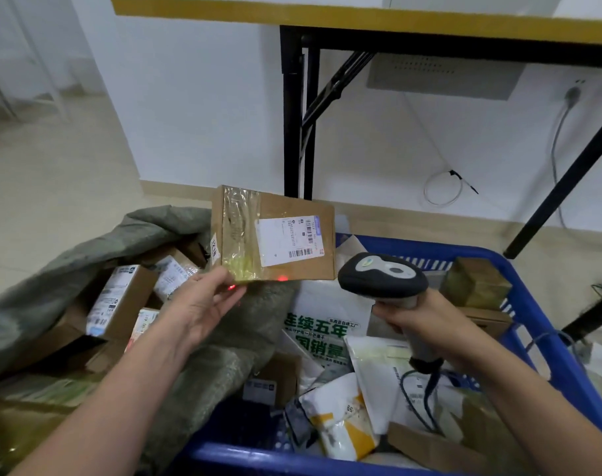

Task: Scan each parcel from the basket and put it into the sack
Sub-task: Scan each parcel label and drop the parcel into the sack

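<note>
A grey-green sack (pixel 69 262) is seen lying open on the left, with several labelled cardboard boxes (pixel 121 297) resting inside it. Just beside it on the right a blue basket (pixel 533 304) is filled with white mailers (pixel 323 324), a white-and-yellow pouch (pixel 340 417) and small cartons. Behind both, a yellow-edged table (pixel 294 115) on black legs is set against the wall.

A flat cardboard parcel (pixel 275 235) is held upright in the air above the place where sack and basket meet, its white label turned towards the camera. It is pinched at its lower left corner by the left hand (pixel 203 304): the thumb is laid along the bottom edge of the front face, while the other fingers are tucked behind the box and mostly hidden.

A grey-and-black scanner (pixel 382 276) is aimed at the parcel from just to its right. Its handle is gripped by the right hand (pixel 416 321), all fingers curled tightly round it; whether the trigger is pressed cannot be told.

Two red light spots (pixel 283 278) are cast, one on the parcel's lower edge and one on the left thumb.
</note>
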